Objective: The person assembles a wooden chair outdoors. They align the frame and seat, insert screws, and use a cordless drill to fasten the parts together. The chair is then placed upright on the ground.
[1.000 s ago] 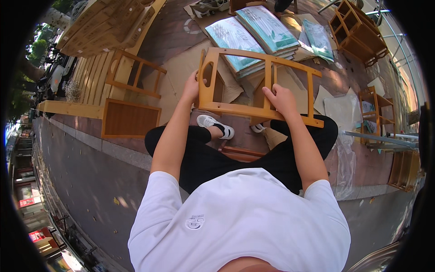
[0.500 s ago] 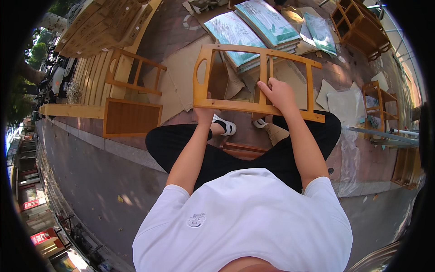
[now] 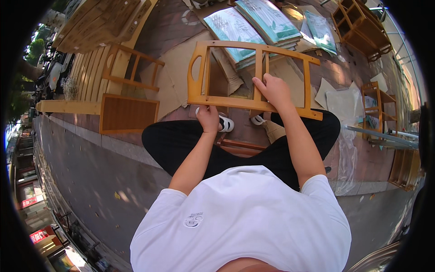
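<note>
A honey-coloured wooden furniture frame [image 3: 226, 100], with crossbars and an oval handle slot at its left end, is held up over my lap. My right hand [image 3: 275, 92] is closed around its middle crossbar, thumb on top. Just below the near rail's left end is my left hand [image 3: 208, 119], its fingers curled together close against the rail's edge. Whatever those fingers pinch, if anything, is too small to make out. Behind the frame, more wooden parts stand partly hidden, including a brown panel [image 3: 218, 79].
To the left, another wooden frame [image 3: 131, 68] and a brown panel [image 3: 129, 114] lean by a slatted bench [image 3: 88, 75] stacked with cardboard boxes [image 3: 102, 27]. Flat plastic-wrapped packages [image 3: 235, 31] lie ahead on cardboard. Assembled wooden shelves [image 3: 379, 106] stand at right, near clear plastic sheeting [image 3: 348, 158].
My left hand has come down from behind the near rail to just below it, fingers curled. The frame has shifted slightly left, with my right hand still on its crossbar.
</note>
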### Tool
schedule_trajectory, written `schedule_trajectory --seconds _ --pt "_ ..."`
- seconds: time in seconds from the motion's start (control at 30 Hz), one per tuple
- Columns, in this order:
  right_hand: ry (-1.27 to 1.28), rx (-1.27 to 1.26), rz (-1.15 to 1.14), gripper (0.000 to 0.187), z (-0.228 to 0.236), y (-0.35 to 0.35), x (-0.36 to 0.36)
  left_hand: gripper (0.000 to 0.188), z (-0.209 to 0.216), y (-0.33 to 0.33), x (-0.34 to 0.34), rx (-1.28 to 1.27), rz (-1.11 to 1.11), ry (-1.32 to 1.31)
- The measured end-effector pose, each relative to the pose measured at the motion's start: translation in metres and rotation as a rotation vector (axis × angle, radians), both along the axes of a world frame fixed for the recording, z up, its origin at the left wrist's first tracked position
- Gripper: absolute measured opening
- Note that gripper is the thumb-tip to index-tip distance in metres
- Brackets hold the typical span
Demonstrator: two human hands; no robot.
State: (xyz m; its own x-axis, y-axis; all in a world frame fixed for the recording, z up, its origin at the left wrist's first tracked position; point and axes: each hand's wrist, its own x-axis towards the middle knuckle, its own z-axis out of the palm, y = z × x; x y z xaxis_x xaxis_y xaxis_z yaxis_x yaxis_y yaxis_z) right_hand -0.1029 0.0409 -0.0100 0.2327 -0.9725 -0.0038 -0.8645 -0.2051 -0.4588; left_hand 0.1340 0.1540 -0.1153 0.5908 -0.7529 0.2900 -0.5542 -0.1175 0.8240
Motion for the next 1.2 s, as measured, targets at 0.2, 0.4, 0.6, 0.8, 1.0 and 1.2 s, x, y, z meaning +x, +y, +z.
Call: schedule_trajectory --seconds 0.2,0.4,0.6,0.8,1.0,1.2 --pt "-0.431 -0.136 -0.030 0.043 -0.022 -0.010 -0.002 0.023 0.001 0.003 0.008 0.006 -0.025 -0.053" --pt "-1.956 0.804 -0.158 0.025 0.006 -0.024 -0.024 0.029 0.006 0.000 0.007 -0.003 0.058 0.005" --pt "-2.141 1.043 0.054 0.026 0.011 -0.021 -0.019 0.026 0.018 -0.001 0.002 0.065 0.079 0.155" --pt "-2.131 1.070 0.495 0.030 0.012 -0.025 -0.007 0.025 0.010 0.000 0.011 0.085 0.070 0.133" --pt "-1.422 0.910 0.293 0.023 0.040 -0.042 0.026 0.021 0.009 0.003 0.018 0.066 0.081 0.170" --pt "-0.963 0.813 0.215 0.017 0.046 -0.112 0.097 0.024 0.033 0.001 0.020 0.054 0.038 0.262"
